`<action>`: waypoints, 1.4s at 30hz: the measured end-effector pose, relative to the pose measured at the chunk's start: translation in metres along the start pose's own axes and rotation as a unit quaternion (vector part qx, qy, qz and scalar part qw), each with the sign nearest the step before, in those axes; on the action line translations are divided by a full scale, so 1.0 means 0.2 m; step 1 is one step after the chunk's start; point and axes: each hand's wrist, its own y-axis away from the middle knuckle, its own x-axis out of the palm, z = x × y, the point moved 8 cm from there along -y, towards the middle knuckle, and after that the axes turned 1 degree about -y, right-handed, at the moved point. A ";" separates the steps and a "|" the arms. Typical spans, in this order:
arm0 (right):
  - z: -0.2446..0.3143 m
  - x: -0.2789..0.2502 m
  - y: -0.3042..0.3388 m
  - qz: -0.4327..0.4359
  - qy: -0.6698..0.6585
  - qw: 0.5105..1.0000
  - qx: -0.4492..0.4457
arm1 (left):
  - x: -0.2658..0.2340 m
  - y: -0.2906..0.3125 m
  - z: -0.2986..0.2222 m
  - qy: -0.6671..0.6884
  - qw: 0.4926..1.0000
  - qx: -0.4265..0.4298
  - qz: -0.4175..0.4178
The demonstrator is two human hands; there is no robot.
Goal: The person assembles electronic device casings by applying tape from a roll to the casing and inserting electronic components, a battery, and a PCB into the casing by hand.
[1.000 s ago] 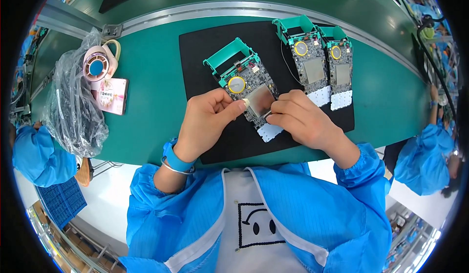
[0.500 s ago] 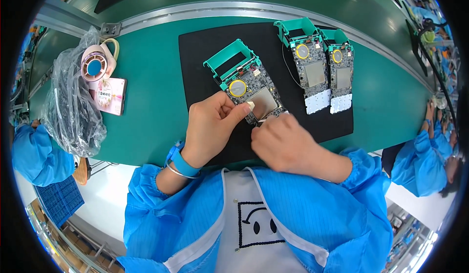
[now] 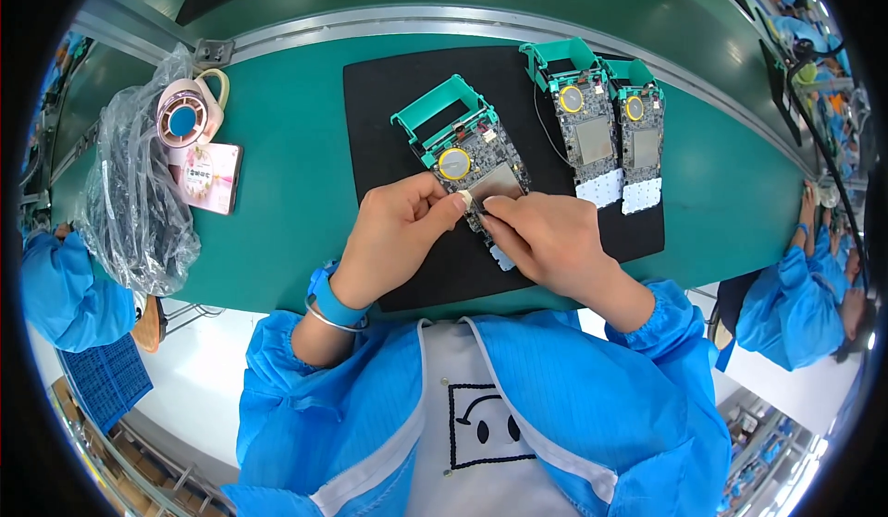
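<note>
A circuit board (image 3: 511, 152) with a round yellow-rimmed coin cell, a silver metal shield and a green plastic frame (image 3: 437, 117) at its top lies tilted on a black mat (image 3: 388, 82). My left hand (image 3: 393, 230) is closed at the board's left edge, a small white piece (image 3: 464, 199) showing at its thumb tip. From the right, my right hand (image 3: 555, 240) pinches thumb and forefinger together over the board, just below the shield. What sits in that pinch is too small to make out. The board's white lower end (image 3: 500, 256) shows between the hands.
Two similar boards (image 3: 592, 138) (image 3: 641, 142) with green frames lie at the mat's right. On the green table's left are a clear plastic bag (image 3: 139, 193), a pink handheld fan (image 3: 185, 119) and a pink floral case (image 3: 211, 177). A metal rail (image 3: 388, 22) spans the back; people in blue sit either side.
My right hand has shifted up the board, from its lower end to just below the shield, uncovering the white lower end. My left hand stays closed, its thumb slightly further left.
</note>
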 end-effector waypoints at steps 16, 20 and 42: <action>-0.15 -0.08 0.14 -0.091 -0.092 0.964 0.232 | -0.02 0.02 0.00 -0.030 0.999 0.009 0.041; -0.46 -0.37 0.30 -0.289 -0.082 0.890 0.342 | -0.10 0.07 -0.06 -0.046 0.998 -0.009 0.045; -0.51 -0.31 0.28 -0.210 -0.250 0.856 0.401 | -0.19 0.14 0.02 0.069 0.994 -0.083 0.030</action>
